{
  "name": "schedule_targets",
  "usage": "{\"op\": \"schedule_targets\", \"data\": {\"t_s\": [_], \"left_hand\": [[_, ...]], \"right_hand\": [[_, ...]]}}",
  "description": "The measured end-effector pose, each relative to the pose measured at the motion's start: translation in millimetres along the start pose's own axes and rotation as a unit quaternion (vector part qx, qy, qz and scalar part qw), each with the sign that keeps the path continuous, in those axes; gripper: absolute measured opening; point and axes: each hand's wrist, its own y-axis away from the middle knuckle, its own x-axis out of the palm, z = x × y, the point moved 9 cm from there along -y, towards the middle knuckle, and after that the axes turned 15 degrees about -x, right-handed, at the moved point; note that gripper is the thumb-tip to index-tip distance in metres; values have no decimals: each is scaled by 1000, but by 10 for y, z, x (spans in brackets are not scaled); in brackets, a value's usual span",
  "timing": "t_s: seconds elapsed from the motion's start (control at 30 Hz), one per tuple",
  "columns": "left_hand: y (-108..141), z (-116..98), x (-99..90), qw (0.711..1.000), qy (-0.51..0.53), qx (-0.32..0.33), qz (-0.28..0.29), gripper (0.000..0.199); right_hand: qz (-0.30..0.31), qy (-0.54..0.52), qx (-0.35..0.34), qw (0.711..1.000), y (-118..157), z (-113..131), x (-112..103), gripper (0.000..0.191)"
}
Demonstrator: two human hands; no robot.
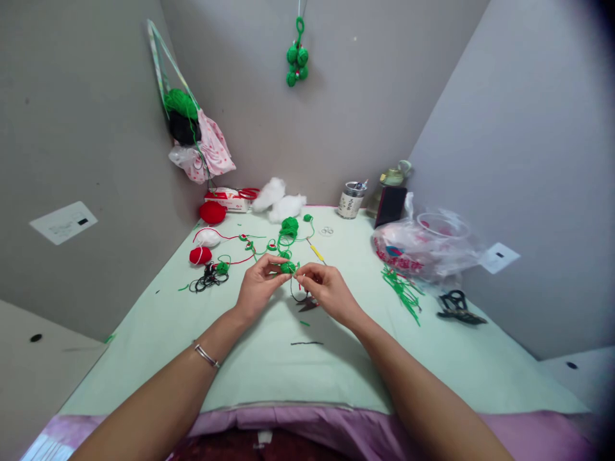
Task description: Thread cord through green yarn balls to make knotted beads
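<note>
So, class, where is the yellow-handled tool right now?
In the head view, the yellow-handled tool lies on the table slightly right of centre, just beyond the right hand and to the right of the green yarn ball.

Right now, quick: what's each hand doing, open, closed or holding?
Left hand: closed, holding a small green yarn piece.
Right hand: fingertips pinched closed beside it; anything held is too small to tell.
</note>
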Motion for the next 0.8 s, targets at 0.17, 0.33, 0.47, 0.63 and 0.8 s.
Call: {"op": "schedule_targets", "data": {"t_s": [0.17, 0.33, 0.47, 0.63, 0.8], "left_hand": [[9, -18, -30, 999, -7, 20, -30, 26], [4, 18, -31, 999, -2, 16, -28, 26], [16, 14, -29, 999, -5, 21, -29, 26], [52, -42, -23, 998, -27, 43, -38, 23], [66, -85, -31, 997, -24, 55, -45, 26]], "right_hand": [[-23, -61, 22, 998, 9, -56, 60, 19], [-44, -30, -6, 999, -8, -59, 39, 18], [-50, -17, -21, 998, -11, -60, 27, 17], [-50, -13, -21, 998, -4, -44, 23, 18], [-41, -40, 1, 998, -6, -38, 56, 18]]}}
